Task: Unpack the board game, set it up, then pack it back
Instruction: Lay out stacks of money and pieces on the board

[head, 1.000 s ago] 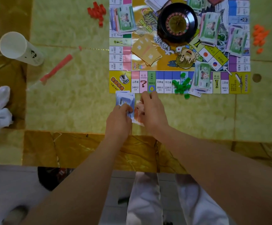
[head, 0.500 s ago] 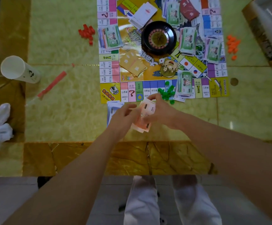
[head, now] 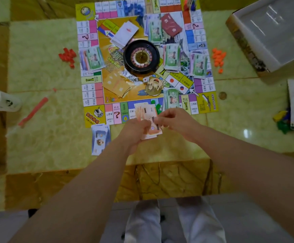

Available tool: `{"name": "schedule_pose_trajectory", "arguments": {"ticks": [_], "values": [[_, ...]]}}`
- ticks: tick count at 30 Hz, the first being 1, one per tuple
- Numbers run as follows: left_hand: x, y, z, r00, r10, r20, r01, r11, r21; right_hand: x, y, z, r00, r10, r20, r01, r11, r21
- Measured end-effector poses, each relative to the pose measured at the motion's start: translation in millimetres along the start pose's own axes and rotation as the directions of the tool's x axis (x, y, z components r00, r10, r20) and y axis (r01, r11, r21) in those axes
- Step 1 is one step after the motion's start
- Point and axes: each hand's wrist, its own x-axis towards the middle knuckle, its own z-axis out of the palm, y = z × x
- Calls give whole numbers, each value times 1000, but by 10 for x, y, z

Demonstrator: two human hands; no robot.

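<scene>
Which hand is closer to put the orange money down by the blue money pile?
Left, probably. The left hand grips the orange money and is nearest the blue money pile, lying just to its left. The right hand pinches the notes on the other side.

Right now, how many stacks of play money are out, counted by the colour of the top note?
Green stacks: 5, all on the board
Blue-purple stack: 1, just off the board's near-left corner
Orange-pink stack: 1, held by the left hand and right hand
Total: 7
</scene>
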Motion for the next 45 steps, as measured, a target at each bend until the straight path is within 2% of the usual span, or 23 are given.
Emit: {"name": "schedule_pose_trajectory", "arguments": {"ticks": [5,9,13,17,20,23,26,28,30,33,38,42,45], "values": [[81,86,230,1000,1,-3,-1,1000,20,89,46,-231,1000,-6,-27,6,1000,29],[150,170,396,1000,-12,-3,12,998,-60,216,43,-386,992,-30,-122,32,999,17],[330,209,512,988,30,-151,-40,997,-64,449,81,-512,964,31,-265,-10,997,79],[472,237,527,962,38,-269,-63,994,-84,665,151,-597,916,13,-401,-61,992,-106],[507,267,551,969,33,-244,-60,993,-102,766,177,-618,891,-18,-455,-97,969,-227],[542,291,620,976,37,-214,-56,995,-86,824,194,-660,892,-60,-449,-113,931,-348],[580,344,720,973,57,-225,-69,996,-49,836,160,-749,907,-120,-404,-16,948,-316],[603,398,818,969,52,-243,-60,998,-28,793,96,-843,952,-135,-274,91,981,-169],[644,465,935,960,45,-277,-48,999,-1,744,24,-965,987,-132,-87,130,991,-31],[685,622,1164,960,-2,-280,-6,1000,-28,710,-77,-1183,991,-135,26,135,990,-32],[699,860,1509,984,-32,-172,5,988,-157,740,-199,-1528,987,-155,-27,155,988,-28],[846,961,1626,978,-68,-196,28,980,-198,898,-249,-1767,978,-123,-171,121,992,-22],[949,979,1647,983,-30,-181,-7,979,-202,1105,-256,-1901,950,-89,-299,61,993,-103]]}}
